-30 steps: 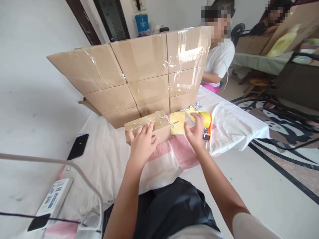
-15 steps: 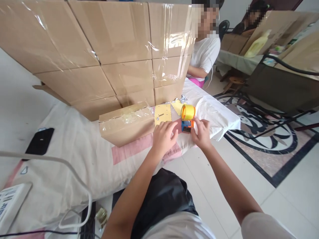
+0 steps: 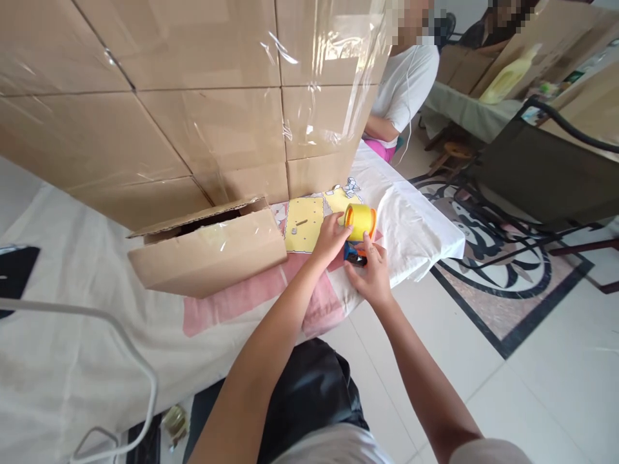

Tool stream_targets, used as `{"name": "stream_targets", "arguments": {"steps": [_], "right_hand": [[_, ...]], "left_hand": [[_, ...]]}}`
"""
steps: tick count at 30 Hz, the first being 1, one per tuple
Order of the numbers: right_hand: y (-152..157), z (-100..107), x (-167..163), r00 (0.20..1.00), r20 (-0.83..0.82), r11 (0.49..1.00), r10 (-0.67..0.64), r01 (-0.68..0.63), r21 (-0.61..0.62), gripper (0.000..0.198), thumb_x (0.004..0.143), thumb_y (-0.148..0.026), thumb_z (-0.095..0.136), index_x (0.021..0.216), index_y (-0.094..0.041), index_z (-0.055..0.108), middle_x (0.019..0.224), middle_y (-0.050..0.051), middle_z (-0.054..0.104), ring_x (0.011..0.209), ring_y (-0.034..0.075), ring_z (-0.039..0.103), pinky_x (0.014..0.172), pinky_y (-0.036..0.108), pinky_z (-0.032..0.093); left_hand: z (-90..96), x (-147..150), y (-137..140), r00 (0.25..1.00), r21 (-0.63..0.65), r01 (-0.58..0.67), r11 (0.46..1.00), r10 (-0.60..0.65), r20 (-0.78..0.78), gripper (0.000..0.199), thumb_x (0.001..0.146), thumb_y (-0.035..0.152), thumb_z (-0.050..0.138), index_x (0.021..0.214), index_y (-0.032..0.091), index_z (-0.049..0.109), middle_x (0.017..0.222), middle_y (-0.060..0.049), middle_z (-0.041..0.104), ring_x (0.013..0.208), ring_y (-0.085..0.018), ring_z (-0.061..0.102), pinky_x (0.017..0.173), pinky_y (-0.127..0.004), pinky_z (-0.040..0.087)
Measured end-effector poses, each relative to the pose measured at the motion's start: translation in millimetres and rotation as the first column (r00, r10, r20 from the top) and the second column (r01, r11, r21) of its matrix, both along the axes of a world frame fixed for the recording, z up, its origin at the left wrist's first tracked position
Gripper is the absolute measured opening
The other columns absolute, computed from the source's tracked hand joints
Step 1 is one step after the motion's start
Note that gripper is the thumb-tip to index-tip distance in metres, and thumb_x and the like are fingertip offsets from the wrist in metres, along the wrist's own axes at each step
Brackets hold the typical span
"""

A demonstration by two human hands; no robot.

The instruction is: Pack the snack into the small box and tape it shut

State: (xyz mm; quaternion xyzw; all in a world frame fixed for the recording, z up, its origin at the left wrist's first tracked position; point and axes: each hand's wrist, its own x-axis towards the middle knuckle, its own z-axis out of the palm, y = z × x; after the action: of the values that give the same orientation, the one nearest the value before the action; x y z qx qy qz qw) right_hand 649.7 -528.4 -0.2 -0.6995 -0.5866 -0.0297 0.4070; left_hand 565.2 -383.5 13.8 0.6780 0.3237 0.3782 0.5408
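A tape dispenser with a yellow roll (image 3: 359, 222) and orange and blue parts rests at the right part of the cloth-covered surface. My right hand (image 3: 373, 274) is closed around its near side, thumb below and index finger against the roll. From the left, my left hand (image 3: 331, 237) reaches in, its fingers closed on the roll's left edge. To the left of both hands lies a small cardboard box (image 3: 213, 258), with a dark gap along its top and a flap partly raised.
Behind the small box rises a wall of stacked cartons (image 3: 213, 129) with clear tape. A person in a white shirt (image 3: 411, 87) sits beyond the surface. A dark chair (image 3: 556, 167) stands right, a white tube frame (image 3: 120, 335) left. The cloth (image 3: 420, 225) hangs over the edge.
My left hand has moved right to the tape roll, and my right hand has closed around the dispenser. The small box's top now shows a gap. The view has shifted.
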Motion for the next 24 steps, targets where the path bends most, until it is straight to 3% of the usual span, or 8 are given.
{"name": "stream_targets", "arguments": {"steps": [2, 6, 9, 13, 15, 19, 22, 24], "right_hand": [[4.7, 1.0, -11.3, 0.998, -0.004, 0.997, -0.062, 0.062, -0.043, 0.091, 0.087, -0.040, 0.070, 0.167, -0.028, 0.028, 0.130, 0.014, 0.065, 0.127, 0.038, 0.051, 0.104, 0.062, 0.050], [18.7, 4.9, -30.0, 0.973, -0.062, 0.973, -0.224, 0.220, -0.062, 0.072, 0.092, -0.034, 0.058, 0.162, -0.033, 0.040, 0.127, 0.014, 0.063, 0.127, 0.039, 0.050, 0.104, 0.066, 0.048], [25.8, 7.1, -33.4, 0.960, -0.123, 0.966, -0.251, 0.257, 0.035, 0.069, 0.093, -0.030, 0.054, 0.161, -0.033, 0.041, 0.111, 0.012, 0.066, 0.110, 0.034, 0.058, 0.099, 0.061, 0.052], [19.1, 14.4, -37.2, 0.959, -0.195, 0.950, -0.205, 0.243, 0.196, 0.075, 0.092, -0.028, 0.059, 0.164, -0.031, 0.037, 0.101, 0.008, 0.069, 0.095, 0.027, 0.064, 0.092, 0.050, 0.056], [7.9, 22.1, -42.4, 0.947, -0.279, 0.937, -0.161, 0.236, 0.258, 0.077, 0.092, -0.029, 0.062, 0.164, -0.032, 0.036, 0.098, 0.005, 0.069, 0.087, 0.023, 0.065, 0.084, 0.043, 0.058], [-25.4, 42.1, -53.0, 0.888, -0.457, 0.934, 0.055, 0.116, 0.337, 0.087, 0.092, -0.032, 0.069, 0.167, -0.039, 0.024, 0.093, 0.000, 0.066, 0.079, 0.018, 0.063, 0.071, 0.033, 0.055], [-50.9, 54.9, -59.4, 0.836, -0.503, 0.942, 0.217, -0.045, 0.331, 0.091, 0.093, -0.032, 0.070, 0.167, -0.043, 0.018, 0.092, 0.000, 0.067, 0.080, 0.017, 0.065, 0.070, 0.033, 0.056], [-63.2, 61.1, -65.0, 0.787, -0.543, 0.942, 0.293, -0.140, 0.305, 0.089, 0.094, -0.031, 0.070, 0.166, -0.045, 0.020, 0.093, 0.000, 0.068, 0.081, 0.018, 0.066, 0.070, 0.033, 0.056]], "left_hand": [[-3.5, -3.1, 0.9, 1.000, -0.044, 0.007, 0.999, -0.006, 0.025, 0.052, 0.092, 0.038, 0.067, 0.139, 0.020, 0.054, 0.147, -0.014, 0.055, 0.136, -0.026, 0.054, 0.108, -0.035, 0.048], [-7.8, -13.6, 1.2, 0.999, -0.031, 0.005, 1.000, -0.004, 0.037, 0.053, 0.091, 0.038, 0.069, 0.139, 0.021, 0.053, 0.148, -0.015, 0.053, 0.129, -0.025, 0.058, 0.097, -0.034, 0.052], [-8.2, -22.1, 1.5, 0.999, 0.039, -0.026, 0.999, 0.025, 0.026, 0.053, 0.090, 0.035, 0.069, 0.139, 0.021, 0.053, 0.148, -0.015, 0.052, 0.123, -0.024, 0.060, 0.091, -0.033, 0.054], [2.3, -32.1, -0.8, 0.991, 0.177, -0.120, 0.977, 0.107, 0.081, 0.047, 0.092, 0.034, 0.068, 0.136, 0.022, 0.054, 0.144, -0.014, 0.056, 0.125, -0.024, 0.061, 0.104, -0.037, 0.050], [12.1, -40.5, -8.7, 0.979, 0.175, -0.187, 0.967, 0.169, 0.114, 0.042, 0.093, 0.034, 0.066, 0.132, 0.022, 0.057, 0.142, -0.013, 0.060, 0.128, -0.024, 0.061, 0.109, -0.037, 0.048], [27.6, -77.5, -48.3, 0.957, -0.033, -0.219, 0.975, 0.221, 0.187, 0.031, 0.102, 0.044, 0.052, 0.118, 0.021, 0.064, 0.124, -0.010, 0.072, 0.120, -0.024, 0.066, 0.105, -0.036, 0.050], [28.7, -121.0, -86.7, 0.947, -0.224, -0.099, 0.970, 0.161, 0.278, 0.043, 0.100, 0.056, 0.052, 0.121, 0.022, 0.068, 0.123, -0.010, 0.073, 0.123, -0.027, 0.066, 0.103, -0.038, 0.052], [27.3, -150.4, -104.5, 0.948, -0.347, 0.020, 0.938, 0.093, 0.306, 0.052, 0.097, 0.062, 0.055, 0.126, 0.021, 0.069, 0.121, -0.012, 0.075, 0.123, -0.030, 0.066, 0.100, -0.040, 0.055]]}}
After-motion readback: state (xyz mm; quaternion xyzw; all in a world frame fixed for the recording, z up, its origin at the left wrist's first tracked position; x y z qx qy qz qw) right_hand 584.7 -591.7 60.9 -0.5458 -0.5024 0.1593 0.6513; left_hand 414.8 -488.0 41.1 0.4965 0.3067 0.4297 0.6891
